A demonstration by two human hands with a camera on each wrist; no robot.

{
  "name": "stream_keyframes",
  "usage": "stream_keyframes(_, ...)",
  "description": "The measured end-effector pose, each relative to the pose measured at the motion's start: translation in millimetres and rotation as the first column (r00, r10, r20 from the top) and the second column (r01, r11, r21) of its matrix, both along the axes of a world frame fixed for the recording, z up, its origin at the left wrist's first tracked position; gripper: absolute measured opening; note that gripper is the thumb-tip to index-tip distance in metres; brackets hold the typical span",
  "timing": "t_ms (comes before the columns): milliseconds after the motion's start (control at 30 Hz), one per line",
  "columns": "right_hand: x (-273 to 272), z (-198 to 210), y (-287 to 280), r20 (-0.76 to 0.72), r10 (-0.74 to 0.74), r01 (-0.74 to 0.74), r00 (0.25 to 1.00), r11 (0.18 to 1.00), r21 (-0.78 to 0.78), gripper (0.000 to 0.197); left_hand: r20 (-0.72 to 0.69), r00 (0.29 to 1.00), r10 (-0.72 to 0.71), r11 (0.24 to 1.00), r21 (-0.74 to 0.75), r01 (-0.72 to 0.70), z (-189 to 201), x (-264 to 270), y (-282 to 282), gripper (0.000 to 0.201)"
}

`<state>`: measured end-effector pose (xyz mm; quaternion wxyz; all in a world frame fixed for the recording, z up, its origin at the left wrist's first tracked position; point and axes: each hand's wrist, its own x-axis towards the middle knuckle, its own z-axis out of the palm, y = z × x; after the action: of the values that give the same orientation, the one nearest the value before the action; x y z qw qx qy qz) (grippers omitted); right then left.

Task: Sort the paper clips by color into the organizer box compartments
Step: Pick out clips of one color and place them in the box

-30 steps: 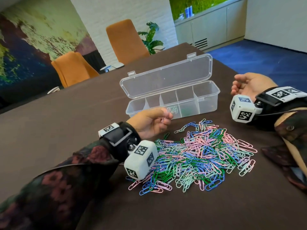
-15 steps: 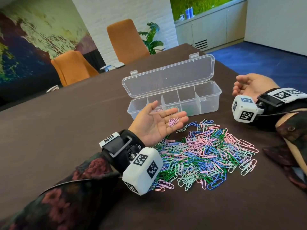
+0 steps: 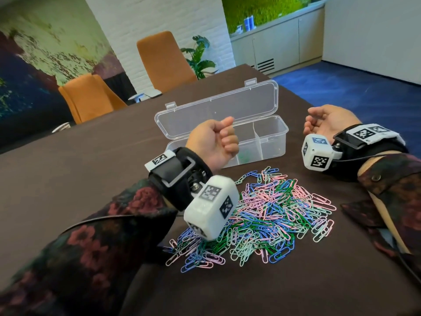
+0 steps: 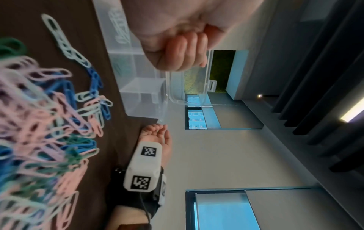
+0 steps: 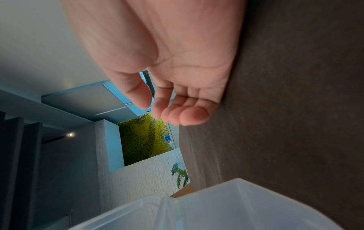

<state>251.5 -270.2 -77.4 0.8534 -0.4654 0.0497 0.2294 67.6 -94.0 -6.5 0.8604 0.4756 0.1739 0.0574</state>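
Note:
A heap of pink, blue, green, lilac and mint paper clips (image 3: 273, 213) lies on the dark table in front of a clear organizer box (image 3: 273, 137) whose lid (image 3: 216, 112) stands open. My left hand (image 3: 214, 142) is raised over the box's left half, curled into a fist (image 4: 177, 51); the pink clips that lay on its fingers are hidden inside. Green clips (image 3: 245, 156) show in a middle compartment. My right hand (image 3: 325, 122) rests on its side on the table right of the box, fingers (image 5: 177, 115) loosely curled and holding nothing.
Two orange chairs (image 3: 164, 60) stand at the table's far edge, with a plant (image 3: 202, 58) behind them. The brown table (image 3: 91, 167) stretches bare to the left of the box. The table's right edge (image 3: 300, 96) runs close behind the right hand.
The left hand opened flat with pink clips on its fingers, then closed into a fist and rose over the box. The right hand stayed where it was.

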Motion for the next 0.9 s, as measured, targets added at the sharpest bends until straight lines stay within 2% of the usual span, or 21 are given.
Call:
stream_keyframes(100,-1,0,0,-0.007,0.007,-0.007,1.000,1.000,0.007,0.011,0.010,1.000,-0.013,0.998,0.065,0.012,6,19,-6,0.031)
stream_keyframes(200,-3,2,0,-0.020,0.006,-0.006,1.000,1.000,0.019,0.011,0.015,0.998,-0.067,0.985,0.161,0.064,13,39,-12,0.031)
stream_keyframes(533,-3,2,1,-0.023,-0.015,0.015,1.000,1.000,0.026,0.013,0.054,0.997,-0.055,0.941,0.338,0.033,10,80,-26,0.038)
stream_keyframes(633,-2,1,0,-0.022,-0.020,0.020,1.000,1.000,0.020,0.014,0.058,0.995,-0.076,0.941,0.333,0.053,13,77,-29,0.036)
stream_keyframes(800,2,-1,0,-0.029,-0.021,0.021,0.999,1.000,0.012,0.009,0.089,0.967,-0.238,0.932,0.300,0.202,30,37,-4,0.022)
stream_keyframes(900,3,-1,1,-0.028,-0.008,0.008,1.000,1.000,0.003,0.009,0.100,0.971,-0.215,0.934,0.312,0.175,36,0,29,0.016)
